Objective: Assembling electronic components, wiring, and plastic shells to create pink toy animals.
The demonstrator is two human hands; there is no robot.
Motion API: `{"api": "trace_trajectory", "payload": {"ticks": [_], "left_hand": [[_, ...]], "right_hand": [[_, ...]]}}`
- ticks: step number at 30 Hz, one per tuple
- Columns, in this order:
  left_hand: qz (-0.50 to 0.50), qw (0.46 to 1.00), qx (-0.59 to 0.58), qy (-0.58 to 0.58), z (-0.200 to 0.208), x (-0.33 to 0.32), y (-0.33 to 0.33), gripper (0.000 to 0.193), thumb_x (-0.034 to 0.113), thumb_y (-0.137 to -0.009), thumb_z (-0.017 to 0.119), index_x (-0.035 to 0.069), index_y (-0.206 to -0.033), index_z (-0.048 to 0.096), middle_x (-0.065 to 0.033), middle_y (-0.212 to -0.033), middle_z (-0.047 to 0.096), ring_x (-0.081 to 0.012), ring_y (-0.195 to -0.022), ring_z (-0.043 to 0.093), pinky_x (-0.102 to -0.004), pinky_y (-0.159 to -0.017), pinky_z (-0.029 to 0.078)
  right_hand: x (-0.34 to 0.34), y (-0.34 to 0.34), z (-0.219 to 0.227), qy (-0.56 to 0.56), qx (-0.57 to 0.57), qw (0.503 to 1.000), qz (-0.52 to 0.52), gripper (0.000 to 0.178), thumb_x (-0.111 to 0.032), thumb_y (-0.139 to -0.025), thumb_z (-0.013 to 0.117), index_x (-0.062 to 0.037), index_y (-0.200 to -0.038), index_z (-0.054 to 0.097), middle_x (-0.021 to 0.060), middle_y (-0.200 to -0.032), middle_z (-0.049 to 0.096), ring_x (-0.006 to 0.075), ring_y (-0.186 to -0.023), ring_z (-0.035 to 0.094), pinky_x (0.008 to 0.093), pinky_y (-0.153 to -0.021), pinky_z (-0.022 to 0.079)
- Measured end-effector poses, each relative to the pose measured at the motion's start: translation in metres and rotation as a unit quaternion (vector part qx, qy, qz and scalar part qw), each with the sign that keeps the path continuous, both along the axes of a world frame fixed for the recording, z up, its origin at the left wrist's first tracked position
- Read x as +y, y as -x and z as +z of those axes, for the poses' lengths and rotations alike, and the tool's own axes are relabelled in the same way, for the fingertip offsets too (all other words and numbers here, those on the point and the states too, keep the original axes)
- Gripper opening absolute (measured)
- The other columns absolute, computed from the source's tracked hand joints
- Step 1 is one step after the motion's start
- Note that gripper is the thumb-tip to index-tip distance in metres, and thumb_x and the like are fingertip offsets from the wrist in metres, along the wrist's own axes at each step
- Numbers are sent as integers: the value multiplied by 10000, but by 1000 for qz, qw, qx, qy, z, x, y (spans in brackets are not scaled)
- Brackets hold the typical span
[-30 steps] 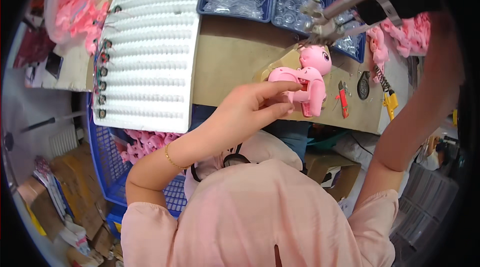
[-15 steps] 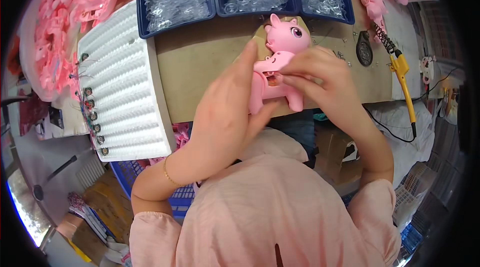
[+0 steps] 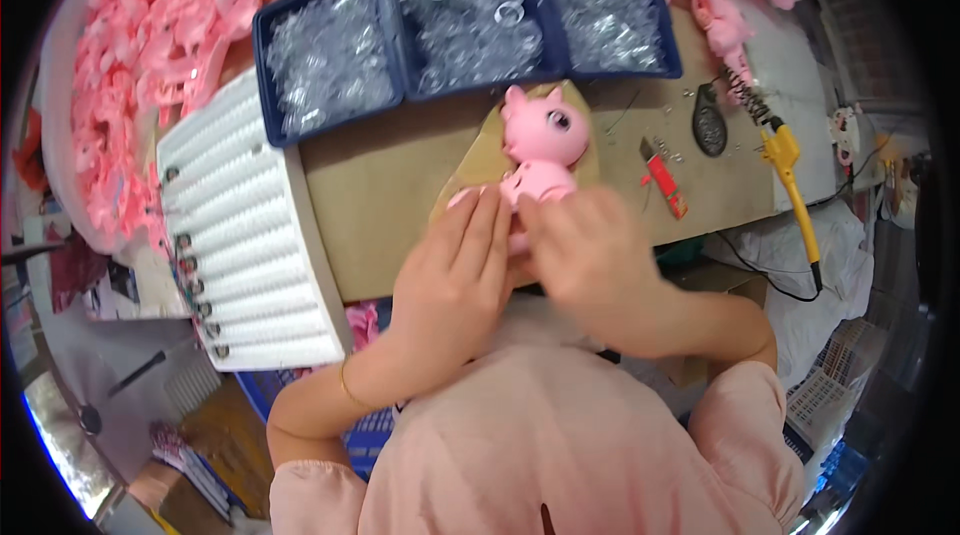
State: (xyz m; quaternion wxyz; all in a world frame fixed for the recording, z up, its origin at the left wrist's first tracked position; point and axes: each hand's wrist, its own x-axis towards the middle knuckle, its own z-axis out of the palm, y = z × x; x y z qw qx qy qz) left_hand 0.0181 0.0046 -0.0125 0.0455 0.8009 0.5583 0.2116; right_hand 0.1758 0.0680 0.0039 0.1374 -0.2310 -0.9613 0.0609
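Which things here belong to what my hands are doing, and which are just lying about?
Seemingly in use:
pink toy, under left hand and right hand
tan pad beneath it

Untouched, seemingly lying about:
red knife
yellow tool
black oval piece
white foam tray
clear pieces

Observed glossy pink toy animal (image 3: 548,147) lying on its side near worktop's (image 3: 370,195) front edge, round head toward back edge, painted eye facing up; lower body largely hidden.

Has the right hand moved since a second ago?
Yes, leftward: the right hand is now left of the black oval piece, at the pink toy; its arm reached up on that piece's right before.
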Motion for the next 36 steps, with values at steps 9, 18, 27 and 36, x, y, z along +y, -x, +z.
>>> {"api": "trace_trajectory", "payload": {"ticks": [9,18,27,36], "left_hand": [[-6,992,119,31,8,-3,-7,459,104,-716,542,-109,-1123,544,-242,-1214,521,-329,-1123,510,-382,-972,398],[-10,989,79,126,18,22,-13,604,128,-700,632,-36,-1248,439,-191,-1135,545,-322,-1019,551,-382,-866,451],[82,509,-750,414,15,-11,46,606,44,-748,586,6,-1314,373,-121,-1177,542,-214,-1052,568,-329,-855,491],[66,354,-860,362,-14,-26,30,748,261,-782,703,28,-1361,290,-127,-1276,470,-259,-1162,497,-382,-976,434]], "right_hand": [[29,-2,1,48,-25,994,92,211,-166,-698,596,1,-819,644,84,-817,529,234,-803,514,340,-715,436],[175,-33,-42,-92,-45,976,-194,213,-59,-733,576,-47,-930,657,102,-892,636,280,-881,589,384,-777,460],[197,-29,-60,30,140,965,-220,161,-117,-790,598,-38,-917,656,104,-878,658,256,-807,624,357,-720,478],[106,-22,-1,541,412,703,-210,171,-183,-854,498,-23,-851,558,40,-765,570,132,-666,560,256,-613,446]]}}
